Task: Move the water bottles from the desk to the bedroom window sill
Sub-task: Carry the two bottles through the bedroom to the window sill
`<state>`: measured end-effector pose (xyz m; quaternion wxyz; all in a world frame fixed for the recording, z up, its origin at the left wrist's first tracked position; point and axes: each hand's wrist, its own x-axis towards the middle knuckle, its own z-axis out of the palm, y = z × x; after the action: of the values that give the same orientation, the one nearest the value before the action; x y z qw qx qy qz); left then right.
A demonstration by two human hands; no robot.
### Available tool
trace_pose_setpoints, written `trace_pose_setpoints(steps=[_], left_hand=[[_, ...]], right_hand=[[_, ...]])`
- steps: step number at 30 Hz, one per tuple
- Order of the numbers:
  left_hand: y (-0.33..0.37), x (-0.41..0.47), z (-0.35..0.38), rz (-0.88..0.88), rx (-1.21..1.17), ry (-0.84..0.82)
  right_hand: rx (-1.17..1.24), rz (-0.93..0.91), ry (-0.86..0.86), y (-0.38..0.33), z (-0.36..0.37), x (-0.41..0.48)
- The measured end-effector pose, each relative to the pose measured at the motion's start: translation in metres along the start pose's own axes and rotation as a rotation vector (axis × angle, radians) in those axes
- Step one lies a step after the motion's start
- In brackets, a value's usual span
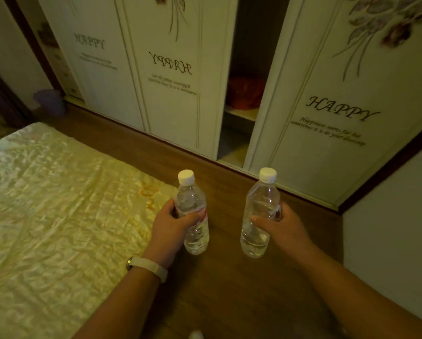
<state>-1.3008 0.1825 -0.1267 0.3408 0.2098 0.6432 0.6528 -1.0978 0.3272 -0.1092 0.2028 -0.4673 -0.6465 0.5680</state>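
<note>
**Spotter:** Bedroom floor [229,289] of dark wood runs under you, with a bed [58,204] in a shiny yellow cover on the left and a white wardrobe [170,69] lettered HAPPY ahead.

**Operator:** Where are the bottles?

**Spotter:** Both are in your grasp, carried upright over the floor with their white caps on. Your left hand [173,228], which has a pale band [147,266] on the wrist, wraps round the labelled middle of the left bottle [189,199]. Your right hand [280,228] curls round the right bottle [262,199]. The two hands are near each other but apart.

**Operator:** How far along am I?

**Spotter:** Mid-carry, I'd judge. You've picked both up, but no window sill is in view. You still have to reach it and set both bottles down.

**Operator:** And what's inside things?

**Spotter:** At far left a small purple tub [50,101] stands by the wall, and I can't see what it holds. Your bottles are clear plastic and seem to hold water, though I can't tell the level. The wardrobe stands partly open, and something orange-red [245,91] lies on its shelf.
</note>
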Motion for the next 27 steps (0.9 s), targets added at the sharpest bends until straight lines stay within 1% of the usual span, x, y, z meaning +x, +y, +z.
trace_pose_setpoints(steps=[3, 9, 13, 18, 22, 27], left_hand=[[0.012, 0.038, -0.002, 0.007, -0.005, -0.010], [0.012, 0.109, 0.007, -0.022, 0.046, 0.017], [0.006, 0.157, 0.025, -0.065, 0.087, 0.035], [0.016, 0.229, 0.061, -0.081, 0.125, 0.054], [0.032, 0.291, 0.094, -0.087, 0.152, 0.073], [0.039, 0.354, 0.125, -0.085, 0.145, 0.102]], right_hand=[[0.018, 0.006, 0.022, -0.014, 0.009, 0.030], [0.049, 0.013, 0.025, -0.022, 0.019, 0.100], [0.074, 0.045, 0.008, -0.022, 0.016, 0.159], [0.146, 0.058, -0.030, -0.035, 0.000, 0.246], [0.108, 0.068, -0.062, -0.057, -0.021, 0.314], [0.031, 0.031, -0.129, -0.082, -0.043, 0.397]])
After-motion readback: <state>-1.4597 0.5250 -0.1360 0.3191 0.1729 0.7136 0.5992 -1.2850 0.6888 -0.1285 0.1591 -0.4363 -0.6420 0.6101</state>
